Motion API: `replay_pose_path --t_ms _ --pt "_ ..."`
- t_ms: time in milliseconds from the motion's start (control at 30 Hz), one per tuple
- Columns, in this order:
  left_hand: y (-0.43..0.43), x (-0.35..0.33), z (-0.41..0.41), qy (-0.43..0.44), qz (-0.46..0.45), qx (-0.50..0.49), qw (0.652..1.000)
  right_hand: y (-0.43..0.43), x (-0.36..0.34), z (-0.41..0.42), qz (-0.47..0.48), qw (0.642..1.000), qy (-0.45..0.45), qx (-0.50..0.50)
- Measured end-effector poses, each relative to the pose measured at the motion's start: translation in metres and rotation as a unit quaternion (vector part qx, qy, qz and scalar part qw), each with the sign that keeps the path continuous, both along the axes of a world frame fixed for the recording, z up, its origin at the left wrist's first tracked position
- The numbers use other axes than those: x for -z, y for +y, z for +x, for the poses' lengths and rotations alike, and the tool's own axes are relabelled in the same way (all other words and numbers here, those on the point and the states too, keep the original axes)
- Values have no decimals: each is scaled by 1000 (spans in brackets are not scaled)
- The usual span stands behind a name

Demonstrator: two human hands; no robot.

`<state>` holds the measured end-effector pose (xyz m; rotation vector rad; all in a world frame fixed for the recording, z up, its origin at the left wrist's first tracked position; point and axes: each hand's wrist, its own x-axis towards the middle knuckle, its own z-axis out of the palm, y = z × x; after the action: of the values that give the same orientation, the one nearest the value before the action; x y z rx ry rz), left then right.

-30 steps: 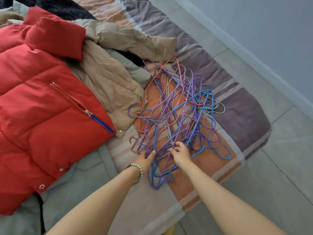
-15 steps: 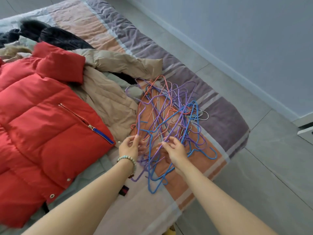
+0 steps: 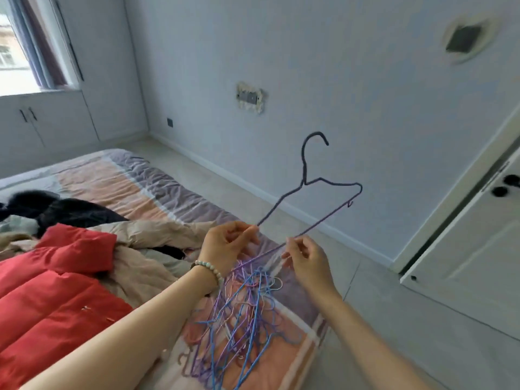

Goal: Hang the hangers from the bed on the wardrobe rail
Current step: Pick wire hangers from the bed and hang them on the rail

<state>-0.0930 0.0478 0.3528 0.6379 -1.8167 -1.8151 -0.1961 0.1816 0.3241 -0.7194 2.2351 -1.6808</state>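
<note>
While both the left hand [image 3: 228,243] and right hand [image 3: 306,263] pinch it, the thin purple wire hanger [image 3: 318,181] stands hook-up

Left hand [image 3: 225,246], right hand [image 3: 308,263] raised, fingers pinched.

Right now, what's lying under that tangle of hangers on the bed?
Under the tangle of hangers lies the striped bedspread, orange and purple patches showing through the wires. Whatever sits beneath the bedspread is covered.
</note>
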Motion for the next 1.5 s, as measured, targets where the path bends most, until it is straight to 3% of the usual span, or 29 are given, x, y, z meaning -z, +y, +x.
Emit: replay_pose_path --t_ms 233,400,600,1167,1333,1500 --pt "76 -148 -21 48 -111 208 971 89 -179 20 -118 986 106 43" --pt "157 -236 -24 101 -179 322 924 176 -261 46 -143 963 192 124" --pt "276 -314 -22 156 -191 459 853 295 -334 92 -159 914 279 247" --pt "617 -389 9 192 -123 684 693 651 -422 201 -172 774 368 486" --pt "702 -399 22 197 -84 716 664 729 -437 218 -166 752 387 507" --pt "778 -410 41 209 -61 721 658 796 -446 233 -175 716 395 548"
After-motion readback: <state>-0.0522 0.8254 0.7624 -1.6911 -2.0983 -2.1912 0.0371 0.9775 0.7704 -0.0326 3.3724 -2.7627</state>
